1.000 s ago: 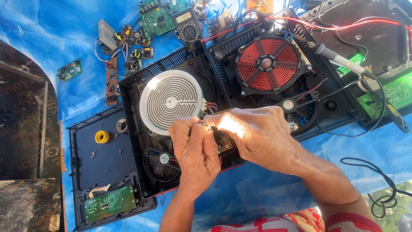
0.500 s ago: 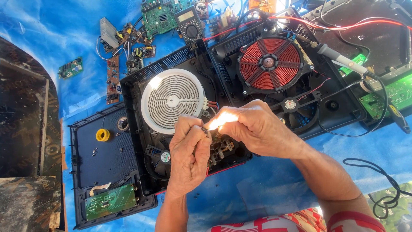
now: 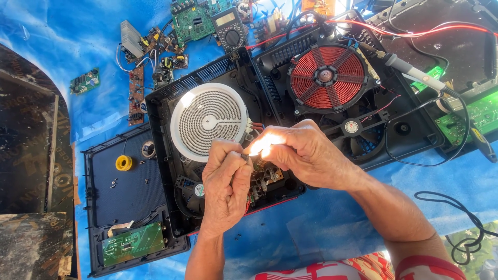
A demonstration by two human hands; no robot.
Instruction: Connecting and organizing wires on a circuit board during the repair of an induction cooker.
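Observation:
My left hand (image 3: 224, 189) and my right hand (image 3: 306, 153) meet over the opened black cooker housing (image 3: 166, 111), just right of its white ribbed heating disc (image 3: 208, 120). Their fingertips pinch a small dark part (image 3: 245, 155) between them; sun glare hides what exactly it is. Under the hands sits the cooker's circuit board (image 3: 264, 179) with small components. A second opened cooker with a red copper coil (image 3: 327, 78) and a black fan (image 3: 353, 129) lies to the right.
A blue sheet (image 3: 321, 228) covers the work surface. A black base panel (image 3: 124, 197) holds a yellow solder roll (image 3: 123, 163), loose screws and a green board (image 3: 132, 243). Loose boards and a multimeter (image 3: 231, 28) lie above. A soldering iron (image 3: 415, 72) rests right.
Both hands have shifted slightly up and left over the board, and their fingertips have come closer together on the small part.

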